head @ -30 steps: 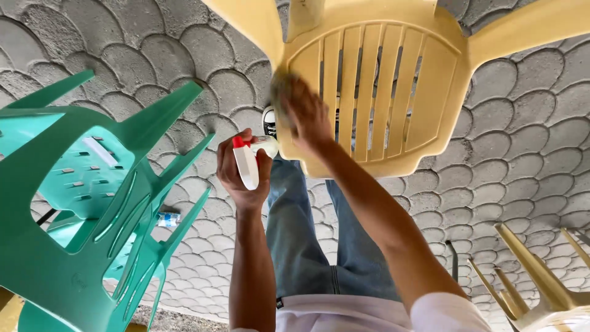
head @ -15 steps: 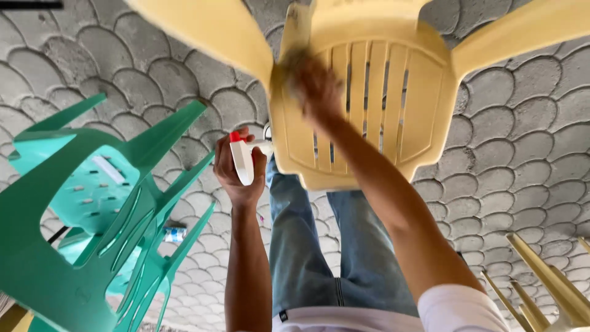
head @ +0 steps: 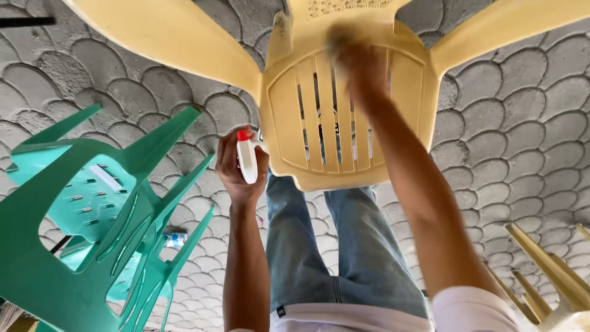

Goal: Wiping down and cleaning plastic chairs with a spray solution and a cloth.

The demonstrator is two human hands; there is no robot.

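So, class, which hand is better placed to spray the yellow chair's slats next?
Probably the left hand: it grips the spray bottle right beside the yellow chair. The right hand is pressed against the chair.

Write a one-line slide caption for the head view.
Left hand holds a white spray bottle while the right hand presses on the slatted back of a cream plastic chair, green chairs stacked alongside.
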